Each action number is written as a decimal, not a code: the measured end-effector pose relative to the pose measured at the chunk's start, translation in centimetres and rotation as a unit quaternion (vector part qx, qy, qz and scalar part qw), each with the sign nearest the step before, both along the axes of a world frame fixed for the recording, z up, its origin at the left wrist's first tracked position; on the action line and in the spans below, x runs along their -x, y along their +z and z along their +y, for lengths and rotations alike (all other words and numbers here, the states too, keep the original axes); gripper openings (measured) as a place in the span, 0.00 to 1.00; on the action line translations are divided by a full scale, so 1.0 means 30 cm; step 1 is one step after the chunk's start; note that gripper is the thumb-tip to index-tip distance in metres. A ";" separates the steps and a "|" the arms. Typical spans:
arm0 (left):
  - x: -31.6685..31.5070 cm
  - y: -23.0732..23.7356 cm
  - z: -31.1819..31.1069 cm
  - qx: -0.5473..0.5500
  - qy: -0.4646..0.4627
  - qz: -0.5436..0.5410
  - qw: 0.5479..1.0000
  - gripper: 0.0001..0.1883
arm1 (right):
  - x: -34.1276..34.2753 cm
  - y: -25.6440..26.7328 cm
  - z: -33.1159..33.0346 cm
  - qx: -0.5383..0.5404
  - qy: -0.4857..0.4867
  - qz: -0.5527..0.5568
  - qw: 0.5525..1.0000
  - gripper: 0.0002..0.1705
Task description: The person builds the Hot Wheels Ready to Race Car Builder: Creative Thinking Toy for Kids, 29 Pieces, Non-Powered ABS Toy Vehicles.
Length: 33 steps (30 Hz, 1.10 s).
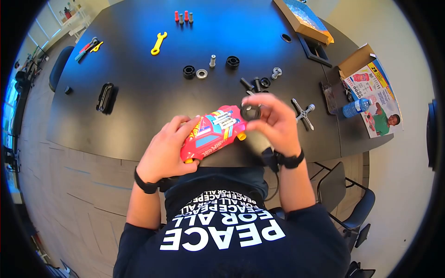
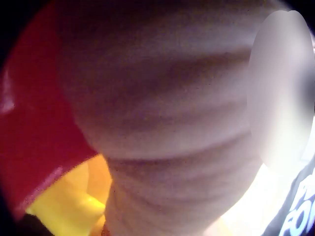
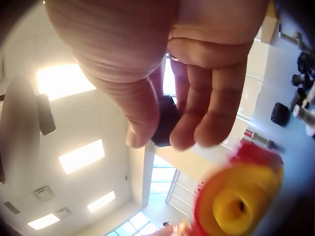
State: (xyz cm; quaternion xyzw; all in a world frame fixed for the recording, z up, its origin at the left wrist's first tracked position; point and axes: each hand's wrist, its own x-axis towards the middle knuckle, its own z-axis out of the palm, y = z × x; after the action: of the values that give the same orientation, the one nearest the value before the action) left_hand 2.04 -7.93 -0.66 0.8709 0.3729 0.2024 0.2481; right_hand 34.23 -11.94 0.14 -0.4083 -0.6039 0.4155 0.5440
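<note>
A red toy car (image 1: 211, 132) with yellow and blue stickers is gripped by my left hand (image 1: 168, 147), fingers over its roof and thumb low on its near side. Yellow axle hubs (image 1: 241, 136) show on the car's near side, with no wheel on them. My right hand (image 1: 277, 121) pinches a black toy wheel (image 1: 250, 111) between thumb and fingers, beside the car's right end. In the right wrist view the wheel (image 3: 168, 120) is apart from the car's yellow hub (image 3: 235, 209). Up close in the left wrist view are the red body (image 2: 37, 113) and a yellow hub (image 2: 74, 201).
Beyond the car lie black wheels (image 1: 232, 61), a silver ring (image 1: 201, 74) and grey bolts (image 1: 212, 60). A cross-shaped wrench (image 1: 303, 114), water bottle (image 1: 356, 107) and printed box (image 1: 375, 99) are to the right. A yellow wrench (image 1: 159, 43) and black part (image 1: 105, 97) lie left.
</note>
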 end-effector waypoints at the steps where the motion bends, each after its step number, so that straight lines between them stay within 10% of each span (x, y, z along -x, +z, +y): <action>1: 0.011 0.008 0.011 0.052 -0.030 -0.033 0.998 0.52 | 0.000 -0.048 -0.031 -0.026 0.006 -0.009 1.000 0.32; 13: 0.039 0.034 0.066 0.121 -0.094 -0.044 0.987 0.52 | 0.025 -0.070 -0.087 -0.172 -0.033 -0.234 0.956 0.30; 33: 0.104 0.039 0.109 0.123 -0.117 -0.023 0.985 0.50 | 0.046 -0.116 -0.071 -0.161 -0.004 -0.265 0.951 0.35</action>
State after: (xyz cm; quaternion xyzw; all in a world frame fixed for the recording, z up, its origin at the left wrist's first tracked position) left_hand -1.08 -4.65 0.49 0.8666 0.2844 0.1448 0.3837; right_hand 32.85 -14.07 -3.33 -0.4134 -0.7836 0.1875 0.4241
